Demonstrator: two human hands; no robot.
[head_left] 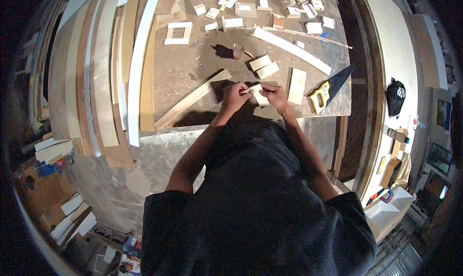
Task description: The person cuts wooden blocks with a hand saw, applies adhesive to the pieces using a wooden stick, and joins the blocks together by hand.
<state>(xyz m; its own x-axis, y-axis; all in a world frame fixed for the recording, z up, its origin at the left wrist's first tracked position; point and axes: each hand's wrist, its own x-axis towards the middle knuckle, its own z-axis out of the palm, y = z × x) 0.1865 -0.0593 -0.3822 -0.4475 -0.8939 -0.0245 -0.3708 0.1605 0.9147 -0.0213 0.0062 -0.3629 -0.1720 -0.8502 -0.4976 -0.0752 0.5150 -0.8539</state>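
Close to the near edge of the workbench (207, 63), my left hand (235, 97) and my right hand (276, 97) are both closed in a pinch. Between their fingertips is a small pale piece of wood (255, 89), partly covered by the fingers. A light wooden block (262, 100) shows just below it; whether the two are joined I cannot tell. Two short wood blocks (264, 66) lie just beyond my hands. To the right is a flat board piece (296, 86), then a handsaw (328, 90) with a yellow-edged handle. A long wood strip (193, 98) slants away on the left.
Long boards (140, 68) are stacked along the left side. Many small wood offcuts (246, 8) spread over the far end, near a long white strip (292, 50). At right, a pale surface (386, 30) carries a black bag (395, 97) and an open box (388, 211).
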